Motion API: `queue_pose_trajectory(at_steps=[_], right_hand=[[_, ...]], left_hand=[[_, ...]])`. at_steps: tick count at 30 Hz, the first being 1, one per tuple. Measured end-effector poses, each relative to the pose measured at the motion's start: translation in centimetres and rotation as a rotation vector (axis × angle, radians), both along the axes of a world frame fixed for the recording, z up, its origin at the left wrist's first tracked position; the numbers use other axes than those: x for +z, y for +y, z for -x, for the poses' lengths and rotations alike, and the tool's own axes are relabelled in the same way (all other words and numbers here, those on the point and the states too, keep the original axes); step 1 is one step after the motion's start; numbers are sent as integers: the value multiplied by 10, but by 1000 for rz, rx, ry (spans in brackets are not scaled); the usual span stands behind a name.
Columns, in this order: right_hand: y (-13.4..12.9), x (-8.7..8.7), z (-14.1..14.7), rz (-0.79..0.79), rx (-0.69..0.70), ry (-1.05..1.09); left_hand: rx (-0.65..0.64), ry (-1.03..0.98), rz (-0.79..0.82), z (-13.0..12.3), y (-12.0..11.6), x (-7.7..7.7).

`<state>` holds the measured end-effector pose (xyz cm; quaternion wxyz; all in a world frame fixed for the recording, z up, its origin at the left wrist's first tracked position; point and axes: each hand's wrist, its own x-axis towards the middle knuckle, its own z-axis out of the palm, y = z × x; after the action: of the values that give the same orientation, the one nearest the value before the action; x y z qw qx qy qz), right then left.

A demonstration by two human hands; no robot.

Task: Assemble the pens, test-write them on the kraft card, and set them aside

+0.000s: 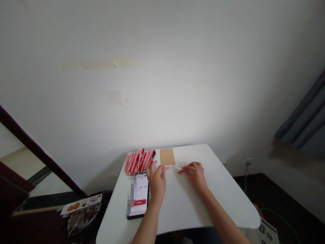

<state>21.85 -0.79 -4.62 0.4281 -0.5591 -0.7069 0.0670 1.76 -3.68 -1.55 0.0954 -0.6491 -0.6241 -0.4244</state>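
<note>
Over the white table, my left hand [156,179] pinches a pink and clear pen barrel [166,168] between thumb and fingertips. Facing it, my right hand [196,174] is closed on a thin whitish pen refill [178,168], whose tip points left at the barrel's clear end. A small pink piece [180,171], perhaps a pen cap, shows beneath the right fingertips. Whether the refill's tip enters the barrel is too small to tell. Just left of my left hand lies a pile of pink, red and black pens [138,161].
A phone [141,196] showing a timer lies beside my left wrist. Behind my hands, a tan paper pad [167,156] rests near the wall [162,101] on the white table [182,206]. A filled bag [82,217] stands on the floor at left.
</note>
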Motion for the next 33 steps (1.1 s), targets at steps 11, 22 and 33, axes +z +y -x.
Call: queue_pose_trajectory(at_steps=[11, 22, 33], right_hand=[[-2, 3, 3, 13, 33, 6], [0, -1, 3, -2, 63, -18], [-4, 5, 6, -28, 103, -67]], left_hand=[[-9, 42, 14, -2, -2, 1], [-14, 108, 30, -6, -3, 0], [-86, 107, 43, -12, -4, 0]])
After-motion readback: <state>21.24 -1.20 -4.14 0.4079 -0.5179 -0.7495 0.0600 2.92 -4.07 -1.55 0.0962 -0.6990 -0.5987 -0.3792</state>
